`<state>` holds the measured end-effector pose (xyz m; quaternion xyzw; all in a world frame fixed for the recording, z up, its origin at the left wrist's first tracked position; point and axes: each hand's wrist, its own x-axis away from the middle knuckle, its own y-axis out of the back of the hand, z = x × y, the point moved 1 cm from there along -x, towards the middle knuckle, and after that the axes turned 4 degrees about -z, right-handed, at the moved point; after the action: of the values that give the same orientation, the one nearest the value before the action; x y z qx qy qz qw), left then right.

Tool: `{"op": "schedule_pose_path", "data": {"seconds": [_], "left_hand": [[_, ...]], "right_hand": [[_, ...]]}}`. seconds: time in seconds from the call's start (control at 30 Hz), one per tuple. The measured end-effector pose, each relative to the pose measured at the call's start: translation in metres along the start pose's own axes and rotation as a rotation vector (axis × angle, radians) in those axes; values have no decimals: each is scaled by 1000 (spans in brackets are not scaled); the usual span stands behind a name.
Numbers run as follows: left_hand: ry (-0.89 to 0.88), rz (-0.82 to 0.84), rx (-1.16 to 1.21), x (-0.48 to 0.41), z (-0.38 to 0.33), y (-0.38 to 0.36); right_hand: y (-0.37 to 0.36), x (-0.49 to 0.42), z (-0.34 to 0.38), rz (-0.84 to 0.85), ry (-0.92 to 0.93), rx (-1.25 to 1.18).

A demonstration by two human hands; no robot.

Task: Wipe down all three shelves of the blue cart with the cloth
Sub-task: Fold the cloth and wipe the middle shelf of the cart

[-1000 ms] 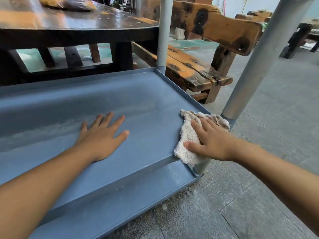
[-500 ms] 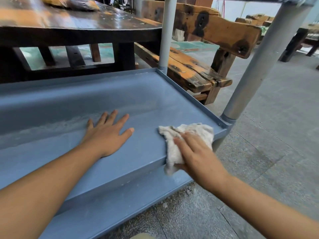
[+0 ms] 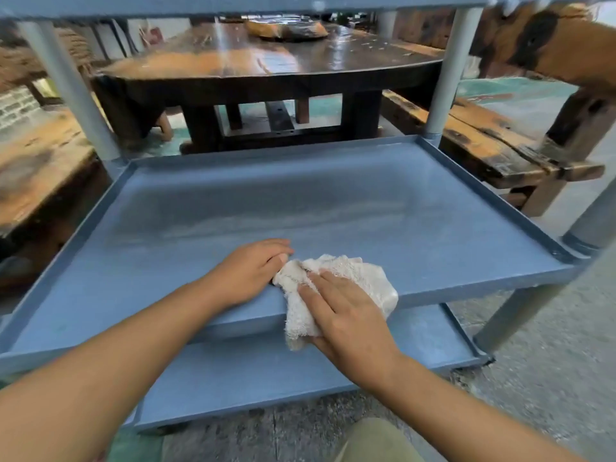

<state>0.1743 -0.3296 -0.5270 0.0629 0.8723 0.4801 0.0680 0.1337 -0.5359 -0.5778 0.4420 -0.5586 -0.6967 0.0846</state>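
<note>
Right hand (image 3: 346, 315) lay flat on the cloth (image 3: 350, 273), fingers straight, pressing it over the middle shelf's (image 3: 366, 201) front lip, probably to catch the edge too; thumb was hidden, so maybe pinching. Left hand (image 3: 246, 273) rested right beside the cloth, fingers loosely bent and empty, likely bracing. Dusty streaks sat further back.

Fluffy terry cloth (image 3: 346, 271) is looking nubbly; the blue shelf (image 3: 300, 208) is showing matt and dust-streaked; the far wooden bench (image 3: 300, 61) is gleaming glossy.
</note>
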Motion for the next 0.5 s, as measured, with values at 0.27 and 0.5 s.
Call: {"op": "schedule_pose_path", "data": {"seconds": [0.27, 0.5], "left_hand": [[53, -23, -56, 71, 44, 35], [288, 44, -303, 47, 56, 7]], "right_hand": [[-16, -39, 74, 32, 83, -44], [-5, 2, 0, -62, 26, -43]]}}
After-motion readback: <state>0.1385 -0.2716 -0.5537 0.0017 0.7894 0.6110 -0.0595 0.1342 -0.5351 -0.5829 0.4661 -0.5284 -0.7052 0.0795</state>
